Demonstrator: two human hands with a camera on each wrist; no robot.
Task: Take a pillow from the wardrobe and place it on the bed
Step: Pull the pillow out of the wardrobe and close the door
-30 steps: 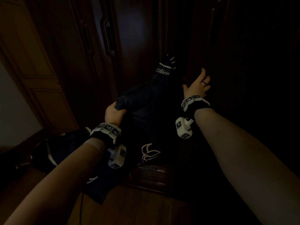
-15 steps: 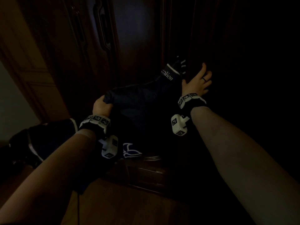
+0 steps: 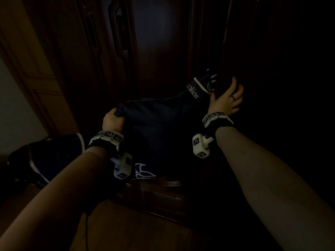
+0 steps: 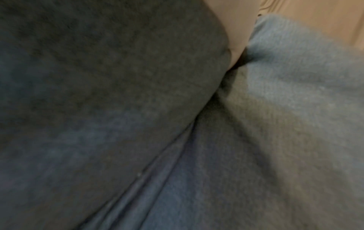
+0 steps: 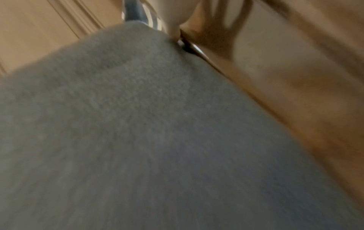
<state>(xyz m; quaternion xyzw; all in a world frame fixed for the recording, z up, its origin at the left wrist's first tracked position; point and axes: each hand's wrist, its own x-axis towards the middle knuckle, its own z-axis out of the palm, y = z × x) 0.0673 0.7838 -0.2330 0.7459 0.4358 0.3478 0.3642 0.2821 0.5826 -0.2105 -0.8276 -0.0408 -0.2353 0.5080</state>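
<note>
In the head view a dark navy pillow (image 3: 163,124) with white lettering and piping sticks out of the dark wooden wardrobe (image 3: 159,51). My left hand (image 3: 112,120) grips its near left corner, fingers curled into the fabric. My right hand (image 3: 228,98) lies with spread fingers on the edge of the wardrobe door (image 3: 272,87), its thumb beside the pillow's far lettered corner. The left wrist view is filled by the blue pillow fabric (image 4: 138,109). In the right wrist view the pillow (image 5: 138,124) runs along the door (image 5: 295,77), with my right hand (image 5: 206,31) blurred at the top.
A second dark navy cushion with a white stripe (image 3: 45,160) lies low on the left. The wardrobe's base with a drawer front (image 3: 163,196) juts out below the pillow. Wooden floor (image 3: 136,229) shows beneath it. A pale wall (image 3: 14,115) stands at the left.
My left hand has drawn its corner of the pillow to the left and the pillow lies flatter. My right hand stays on the door edge.
</note>
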